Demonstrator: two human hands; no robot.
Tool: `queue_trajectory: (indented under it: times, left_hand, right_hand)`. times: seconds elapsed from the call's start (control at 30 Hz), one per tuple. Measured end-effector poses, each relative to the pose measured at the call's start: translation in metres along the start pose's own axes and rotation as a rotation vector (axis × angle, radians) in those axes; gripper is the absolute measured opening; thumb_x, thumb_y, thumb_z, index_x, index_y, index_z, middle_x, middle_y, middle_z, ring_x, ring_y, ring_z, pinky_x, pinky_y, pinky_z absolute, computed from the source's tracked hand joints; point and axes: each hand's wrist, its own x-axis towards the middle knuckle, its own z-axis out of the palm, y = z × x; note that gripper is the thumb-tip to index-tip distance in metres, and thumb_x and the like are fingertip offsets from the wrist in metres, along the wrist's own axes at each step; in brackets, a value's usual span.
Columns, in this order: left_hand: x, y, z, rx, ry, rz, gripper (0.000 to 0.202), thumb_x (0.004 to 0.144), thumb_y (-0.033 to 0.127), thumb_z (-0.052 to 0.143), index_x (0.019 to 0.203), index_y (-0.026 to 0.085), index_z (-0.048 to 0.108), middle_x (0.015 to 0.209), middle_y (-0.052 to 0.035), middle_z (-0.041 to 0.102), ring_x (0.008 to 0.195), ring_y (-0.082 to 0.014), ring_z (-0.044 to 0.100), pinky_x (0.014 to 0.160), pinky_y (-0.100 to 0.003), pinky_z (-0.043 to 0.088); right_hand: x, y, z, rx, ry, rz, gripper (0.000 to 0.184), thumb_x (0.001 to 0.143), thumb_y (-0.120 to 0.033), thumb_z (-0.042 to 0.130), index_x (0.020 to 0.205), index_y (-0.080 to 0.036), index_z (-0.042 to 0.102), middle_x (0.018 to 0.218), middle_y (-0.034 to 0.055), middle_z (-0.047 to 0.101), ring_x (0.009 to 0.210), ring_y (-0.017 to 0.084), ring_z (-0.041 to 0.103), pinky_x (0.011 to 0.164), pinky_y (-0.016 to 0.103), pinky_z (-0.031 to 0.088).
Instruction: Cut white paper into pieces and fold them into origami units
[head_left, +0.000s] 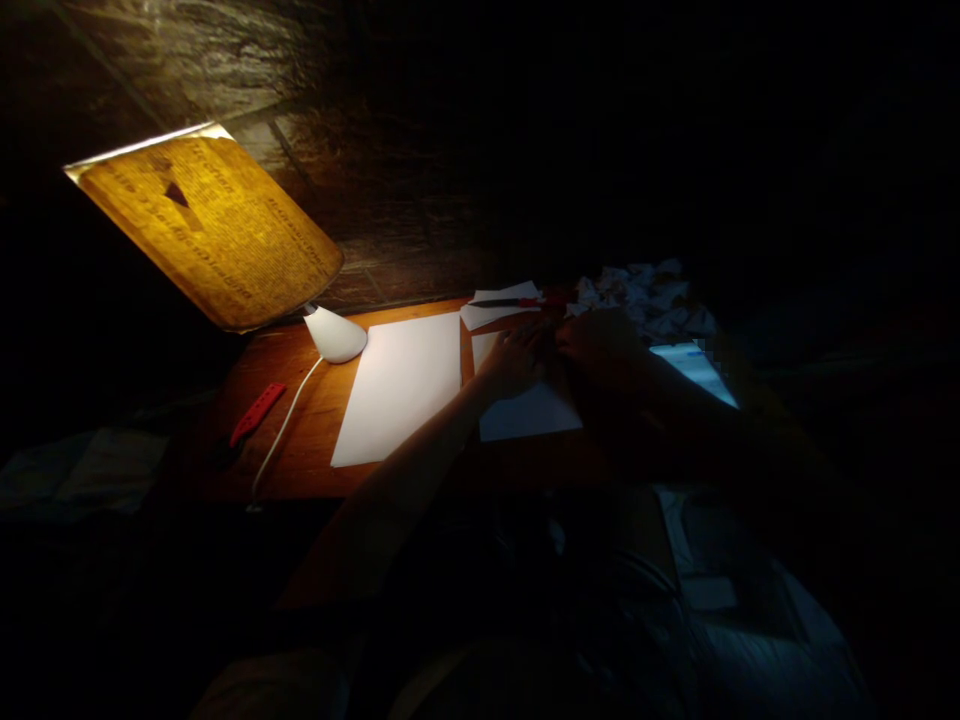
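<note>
My left hand (517, 358) lies on a white sheet of paper (529, 412) on the wooden table, its fingers stretched toward the right. Close beside it, my right hand (598, 335) is in deep shadow. Its fingers look curled and point toward the left hand; whatever they hold, if anything, is lost in the dark. Left of my left forearm, a larger blank white sheet (405, 385) lies flat. Behind the hands, a dark, slim tool with a red end (506, 302) rests on smaller white paper pieces (487, 318).
A lit lamp with a printed yellow shade (214, 230) stands on a white base (335, 335) at the left, its cord (289, 415) crossing the table (300, 470). A red-handled cutter (257, 413) lies nearby. Crumpled or folded papers (645, 295) and a glowing screen (694, 370) are at the right.
</note>
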Motion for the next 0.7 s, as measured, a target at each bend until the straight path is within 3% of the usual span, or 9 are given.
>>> queue_trajectory:
  times: [0.3, 0.7]
  left_hand:
    - [0.0007, -0.0054, 0.0075, -0.032, 0.057, 0.031, 0.072, 0.097, 0.024, 0.048, 0.167, 0.018, 0.035, 0.173, -0.0122, 0.039, 0.160, -0.0337, 0.034, 0.128, -0.056, 0.031]
    - [-0.0007, -0.0046, 0.0043, -0.014, -0.006, 0.001, 0.072, 0.101, 0.027, 0.045, 0.170, 0.018, 0.029, 0.178, -0.0097, 0.029, 0.164, -0.0311, 0.027, 0.131, -0.054, 0.025]
  right_hand:
    - [0.0003, -0.0001, -0.0003, -0.038, -0.024, -0.013, 0.031, 0.102, -0.033, 0.058, 0.113, -0.018, 0.083, 0.110, 0.0166, 0.081, 0.098, 0.031, 0.074, 0.078, 0.037, 0.049]
    - [-0.0091, -0.0039, -0.0054, -0.051, -0.070, -0.025, 0.030, 0.101, -0.032, 0.059, 0.113, -0.019, 0.083, 0.111, 0.0168, 0.081, 0.102, 0.032, 0.076, 0.078, 0.037, 0.050]
